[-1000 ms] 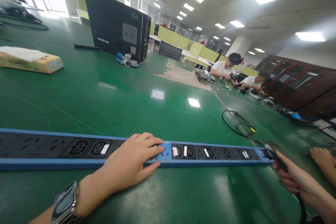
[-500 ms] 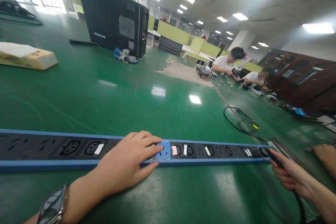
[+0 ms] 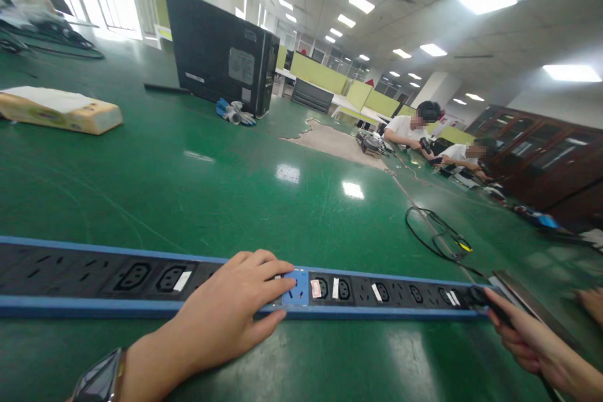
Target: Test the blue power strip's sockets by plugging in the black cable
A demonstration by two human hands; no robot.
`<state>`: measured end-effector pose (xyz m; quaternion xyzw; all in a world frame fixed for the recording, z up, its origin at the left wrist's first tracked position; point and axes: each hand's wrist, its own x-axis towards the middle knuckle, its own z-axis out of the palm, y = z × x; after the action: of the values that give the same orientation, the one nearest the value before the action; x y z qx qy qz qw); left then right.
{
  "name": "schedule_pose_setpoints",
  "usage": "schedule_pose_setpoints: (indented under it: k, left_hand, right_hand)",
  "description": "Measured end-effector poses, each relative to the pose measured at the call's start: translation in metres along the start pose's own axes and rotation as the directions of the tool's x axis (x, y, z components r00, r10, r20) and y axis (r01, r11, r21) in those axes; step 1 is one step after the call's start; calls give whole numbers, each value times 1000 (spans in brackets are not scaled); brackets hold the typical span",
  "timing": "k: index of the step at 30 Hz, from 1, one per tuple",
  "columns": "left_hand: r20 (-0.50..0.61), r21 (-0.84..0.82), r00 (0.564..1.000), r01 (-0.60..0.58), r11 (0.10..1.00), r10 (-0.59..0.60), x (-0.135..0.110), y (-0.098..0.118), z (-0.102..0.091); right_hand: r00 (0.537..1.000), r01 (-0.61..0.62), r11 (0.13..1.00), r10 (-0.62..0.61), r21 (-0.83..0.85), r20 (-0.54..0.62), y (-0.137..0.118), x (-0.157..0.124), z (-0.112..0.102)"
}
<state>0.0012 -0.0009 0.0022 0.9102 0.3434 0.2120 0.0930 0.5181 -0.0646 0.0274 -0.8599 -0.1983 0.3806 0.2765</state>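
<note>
Green desk (image 3: 282, 213), still pinning power strip (image 3: 141, 279) mid-length under flat, open left hand (image 3: 226, 320); still clutching black plug (image 3: 477, 297) at strip's right end in closed right hand (image 3: 527, 342); barely shifting.

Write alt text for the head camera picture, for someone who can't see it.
A left hand rests flat on a long blue-edged power strip lying across a green surface, while the right hand grips the black cable at the strip's right end. Farther back, two people sit working.
</note>
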Motion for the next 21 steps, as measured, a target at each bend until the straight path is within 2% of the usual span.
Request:
schedule_pose_setpoints:
  k: [3, 9, 13, 17, 21]
  left_hand:
    - [10, -14, 1000, 7, 1000, -7, 0, 1, -1]
    - [18, -38, 1000, 22, 999, -21, 0, 3, -2]
    - [37, -40, 999, 26, 999, -24, 0, 4, -2]
    - [40, -11, 999, 18, 1000, -17, 0, 1, -1]
    - [14, -3, 1000, -11, 1000, 11, 1, -3, 1]
  right_hand:
    - [997, -71, 985, 69, 158, 18, -5, -7, 4]
    - [995, -100, 966, 97, 240, 26, 8, 4, 4]
    - [994, -112, 976, 109, 185, 25, 17, 19, -2]
    - [999, -20, 997, 17, 71, 52, 18, 27, -9]
    - [999, 6, 1000, -5, -10, 48, 17, 27, -9]
